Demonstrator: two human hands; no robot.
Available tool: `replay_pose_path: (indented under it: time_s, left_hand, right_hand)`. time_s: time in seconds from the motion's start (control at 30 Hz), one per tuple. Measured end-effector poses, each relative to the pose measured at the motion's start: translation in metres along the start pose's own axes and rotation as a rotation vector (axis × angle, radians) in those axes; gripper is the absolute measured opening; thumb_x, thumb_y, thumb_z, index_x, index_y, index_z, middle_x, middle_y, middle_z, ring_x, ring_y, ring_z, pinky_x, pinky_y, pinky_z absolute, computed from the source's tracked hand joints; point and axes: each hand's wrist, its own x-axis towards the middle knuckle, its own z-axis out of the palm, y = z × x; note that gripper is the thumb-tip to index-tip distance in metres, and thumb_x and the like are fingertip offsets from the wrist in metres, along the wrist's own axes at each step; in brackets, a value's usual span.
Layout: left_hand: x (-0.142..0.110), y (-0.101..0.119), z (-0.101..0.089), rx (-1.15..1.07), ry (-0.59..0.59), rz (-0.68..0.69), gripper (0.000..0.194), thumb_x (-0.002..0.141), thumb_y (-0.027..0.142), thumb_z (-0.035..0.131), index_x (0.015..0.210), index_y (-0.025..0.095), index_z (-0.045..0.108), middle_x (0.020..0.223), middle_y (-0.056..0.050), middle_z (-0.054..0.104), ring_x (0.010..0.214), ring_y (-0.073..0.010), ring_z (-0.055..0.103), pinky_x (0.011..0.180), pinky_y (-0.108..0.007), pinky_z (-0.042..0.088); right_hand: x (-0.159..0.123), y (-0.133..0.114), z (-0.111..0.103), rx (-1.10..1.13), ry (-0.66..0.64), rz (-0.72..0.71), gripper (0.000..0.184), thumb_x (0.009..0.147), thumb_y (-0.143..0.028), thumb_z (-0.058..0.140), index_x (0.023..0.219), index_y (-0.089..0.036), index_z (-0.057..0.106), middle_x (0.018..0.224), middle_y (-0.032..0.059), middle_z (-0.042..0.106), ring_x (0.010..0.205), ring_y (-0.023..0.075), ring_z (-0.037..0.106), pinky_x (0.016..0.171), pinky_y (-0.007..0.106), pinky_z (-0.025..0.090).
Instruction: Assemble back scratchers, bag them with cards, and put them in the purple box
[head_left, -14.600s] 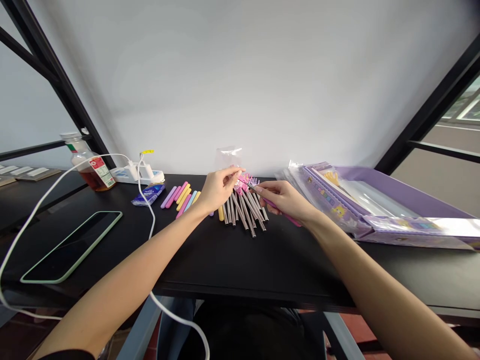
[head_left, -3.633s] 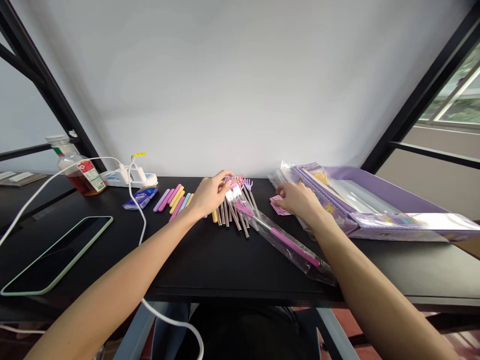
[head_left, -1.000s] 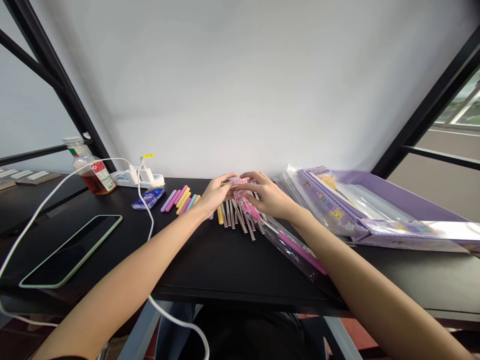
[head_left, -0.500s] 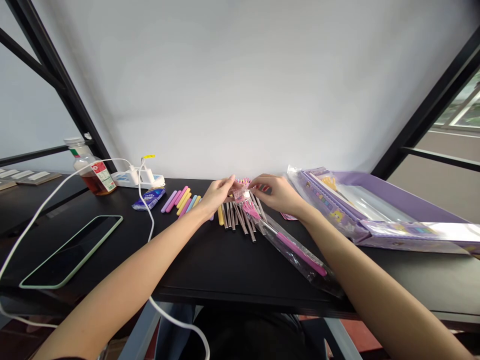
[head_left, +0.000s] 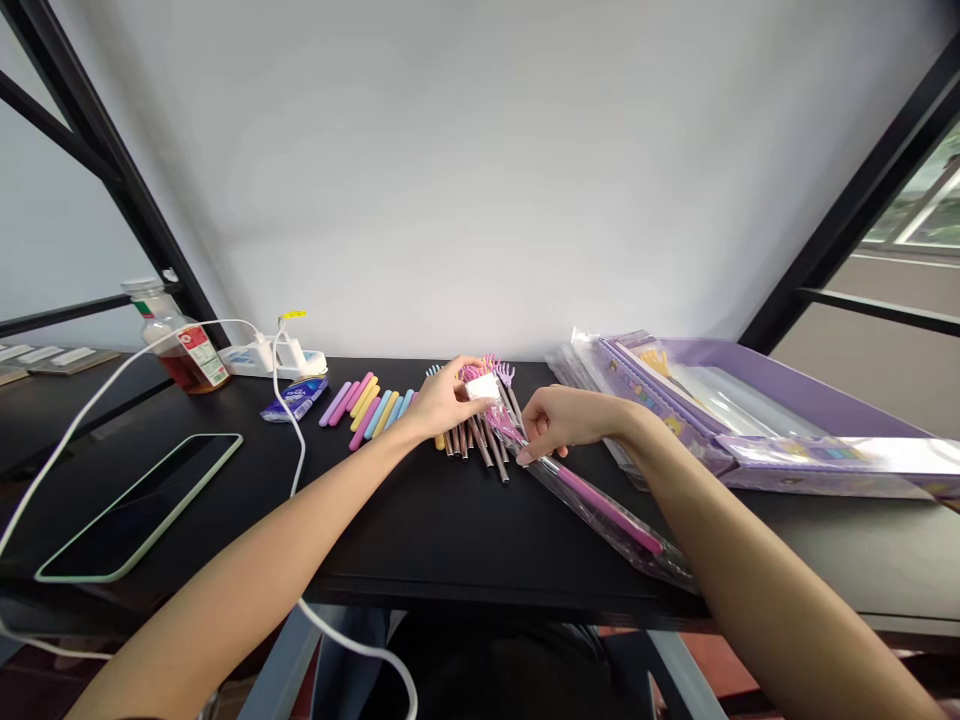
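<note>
A pink back scratcher (head_left: 611, 507) with a claw-shaped head and metal rod lies slanted inside a clear plastic sleeve (head_left: 679, 572). My left hand (head_left: 444, 402) is closed on the sleeve's top end, by a white card (head_left: 482, 387). Lower down, the thumb and fingers of my right hand (head_left: 566, 418) pinch the sleeve at the metal rod, just below the claw. Beneath and behind both hands is a pile of back scratcher rods (head_left: 480, 440) with coloured claw heads pointing to the wall. Several pastel grip handles (head_left: 365, 402) lie in a row left of my left hand.
At right stands a purple box (head_left: 810, 400), with clear plastic sleeves (head_left: 592, 375) by its left side. On the left are a phone (head_left: 139, 510), a blue packet (head_left: 296, 397), a power strip (head_left: 244, 358), a bottle (head_left: 184, 350) and a white cable (head_left: 300, 440) crossing the desk edge.
My right hand has moved from the sleeve's top down to the rod. The left hand stays at the top end, where the white card now shows. The sleeved scratcher has shifted slightly right.
</note>
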Motion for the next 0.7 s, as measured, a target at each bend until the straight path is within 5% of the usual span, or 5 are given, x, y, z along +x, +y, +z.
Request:
replay_pose_path:
  time_s: [0.3,0.53,0.7]
  left_hand:
    - [-0.001,0.006,0.005,-0.214,-0.002,-0.002,0.06,0.078,0.033,0.079,0.128,0.021,0.049,0.094,-0.003,0.068,0.081,-0.0169,0.066,0.073,-0.027,0.05]
    - [-0.006,0.025,0.005,-0.498,0.092,-0.063,0.081,0.072,0.024,0.085,0.14,0.027,0.041,0.104,-0.005,0.063,0.085,-0.0178,0.067,0.084,-0.037,0.057]
    - [-0.003,0.026,0.001,-0.54,0.114,-0.134,0.089,0.071,0.02,0.086,0.146,0.027,0.039,0.09,-0.003,0.067,0.077,-0.0182,0.068,0.084,-0.042,0.059]
  right_hand:
    - [-0.004,-0.005,-0.001,0.005,0.059,-0.029,0.035,0.071,-0.046,0.078,0.061,-0.019,0.058,0.055,-0.0006,0.06,0.055,0.0145,0.06,0.058,0.028,0.041]
    - [-0.006,-0.017,0.002,-0.025,0.283,-0.121,0.026,0.071,-0.028,0.072,0.057,-0.019,0.053,0.053,-0.003,0.055,0.051,0.0103,0.049,0.054,0.028,0.037]
    - [-0.001,-0.018,0.008,-0.082,0.428,-0.209,0.029,0.072,-0.026,0.07,0.054,-0.02,0.048,0.052,-0.0042,0.051,0.052,0.0096,0.043,0.053,0.028,0.035]
